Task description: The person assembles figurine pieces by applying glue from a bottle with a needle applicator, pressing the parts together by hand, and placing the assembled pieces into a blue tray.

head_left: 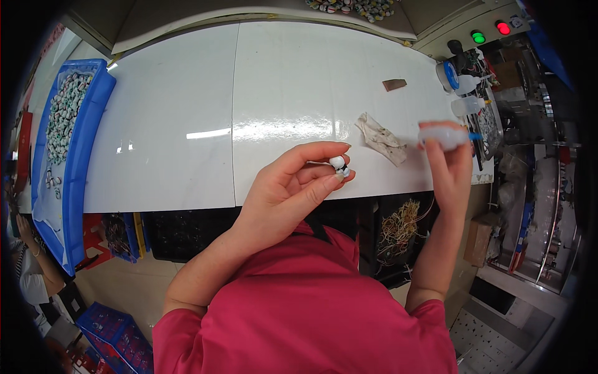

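Over the front edge of the white table, my left hand [289,187] pinches a small white-and-black figurine [338,163] between thumb and fingers. Its finer details are too small to make out. To the right, my right hand [450,159] is closed around a translucent white squeeze bottle [441,133]. The bottle lies sideways in the grip, its blue tip [474,136] pointing right, and it is slightly blurred. A crumpled, stained whitish cloth [382,138] lies on the table between the two hands, touched by neither.
A blue tray [93,118] at the left holds many small painted pieces [67,115]. More pieces [374,9] sit on the shelf at the back. A brown scrap [394,85] lies at the far right, near a round blue tin [448,76] and another squeeze bottle [466,106].
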A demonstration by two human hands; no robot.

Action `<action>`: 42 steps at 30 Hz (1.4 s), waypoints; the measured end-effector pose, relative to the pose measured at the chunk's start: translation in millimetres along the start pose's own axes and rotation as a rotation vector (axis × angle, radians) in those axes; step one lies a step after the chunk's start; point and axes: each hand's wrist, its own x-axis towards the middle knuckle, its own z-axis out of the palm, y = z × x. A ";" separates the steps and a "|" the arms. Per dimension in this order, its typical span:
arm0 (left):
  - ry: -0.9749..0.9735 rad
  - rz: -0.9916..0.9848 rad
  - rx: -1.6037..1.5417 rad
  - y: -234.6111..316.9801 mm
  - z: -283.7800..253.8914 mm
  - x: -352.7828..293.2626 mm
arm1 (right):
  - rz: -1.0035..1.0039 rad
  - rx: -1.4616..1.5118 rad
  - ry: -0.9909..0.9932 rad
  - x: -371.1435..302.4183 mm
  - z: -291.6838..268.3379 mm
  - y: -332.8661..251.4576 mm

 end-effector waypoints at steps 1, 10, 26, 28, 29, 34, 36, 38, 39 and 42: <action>-0.005 0.023 0.015 -1.2 -1.4 -0.2 | -0.038 0.062 -0.051 -9.1 -0.4 -7.8; 0.011 0.089 0.112 -4.7 -8.6 -2.6 | -0.258 -0.169 -0.330 -40.3 2.4 -34.9; 0.011 0.133 0.153 -8.2 -17.9 -5.6 | -0.305 -0.326 -0.389 -37.6 23.3 -34.8; 0.007 0.130 0.161 -8.2 -18.3 -5.4 | -0.311 -0.327 -0.396 -37.2 23.3 -34.4; 0.008 0.130 0.161 -8.3 -18.4 -5.3 | -0.311 -0.327 -0.396 -36.9 23.5 -34.6; 0.003 0.141 0.158 -8.5 -18.3 -5.3 | -0.308 -0.323 -0.394 -36.5 24.9 -36.8; 0.000 0.147 0.162 -7.9 -19.2 -5.3 | -0.305 -0.334 -0.396 -36.5 24.9 -37.7; -0.004 0.153 0.167 -7.5 -19.6 -5.1 | -0.302 -0.347 -0.397 -36.6 24.9 -40.0; 0.001 0.157 0.171 -7.8 -19.5 -5.3 | -0.286 -0.359 -0.401 -36.7 24.8 -42.4; 0.013 0.166 0.192 -8.6 -19.1 -5.0 | -0.266 -0.385 -0.407 -36.0 24.6 -49.8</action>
